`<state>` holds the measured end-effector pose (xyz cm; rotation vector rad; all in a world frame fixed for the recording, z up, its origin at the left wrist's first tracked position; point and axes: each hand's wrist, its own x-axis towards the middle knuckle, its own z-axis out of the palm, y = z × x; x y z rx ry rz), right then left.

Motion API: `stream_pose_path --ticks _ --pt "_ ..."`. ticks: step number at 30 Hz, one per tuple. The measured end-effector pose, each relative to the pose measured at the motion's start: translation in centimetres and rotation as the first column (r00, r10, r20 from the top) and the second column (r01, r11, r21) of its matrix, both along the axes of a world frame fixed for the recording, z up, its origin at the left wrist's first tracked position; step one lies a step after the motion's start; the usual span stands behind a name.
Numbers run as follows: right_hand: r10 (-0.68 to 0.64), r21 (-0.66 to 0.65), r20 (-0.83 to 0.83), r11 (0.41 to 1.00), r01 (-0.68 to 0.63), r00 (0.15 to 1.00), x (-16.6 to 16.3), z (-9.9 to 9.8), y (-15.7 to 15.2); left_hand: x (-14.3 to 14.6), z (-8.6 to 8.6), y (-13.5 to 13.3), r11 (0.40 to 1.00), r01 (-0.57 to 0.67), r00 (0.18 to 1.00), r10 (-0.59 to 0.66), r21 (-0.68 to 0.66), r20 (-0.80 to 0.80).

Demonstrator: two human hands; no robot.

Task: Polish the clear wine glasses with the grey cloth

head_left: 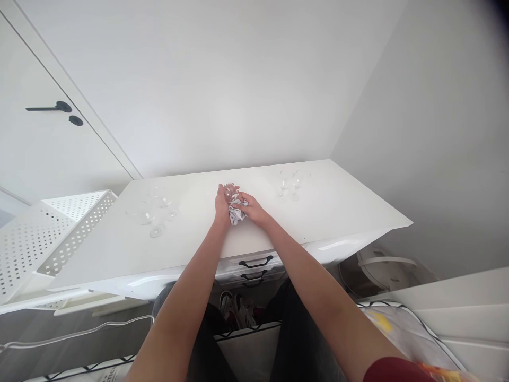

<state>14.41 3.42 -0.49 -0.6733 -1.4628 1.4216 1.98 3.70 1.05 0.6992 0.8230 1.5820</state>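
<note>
Over the middle of the white tabletop (199, 223), my two hands meet around one clear stemmed glass (230, 191). My left hand (222, 204) is wrapped round the glass from the left side. A crumpled white-and-grey cloth (237, 212) is pinched in my right hand (253, 207), pressed against the lower part of the glass. To the left, several clear stemmed glasses (148, 216) are grouped on the tabletop; their outlines are faint. A second, smaller group of clear glasses (295, 183) stands at the right rear.
Black-handled drawers (256, 262) are below the table's front edge. A white perforated panel (35, 239) adjoins the left end, near a door with a black handle (50, 107). A white cable (79, 333) runs at lower left. A round white bin-like object (387, 270) sits at lower right.
</note>
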Motion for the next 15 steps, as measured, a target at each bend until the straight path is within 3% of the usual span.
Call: stream_pose_path --ticks 15 --pt "-0.001 -0.024 -0.015 1.000 0.001 1.000 -0.03 -0.04 0.06 0.01 0.14 0.04 1.000 -0.004 1.000 0.004 -0.010 0.006"
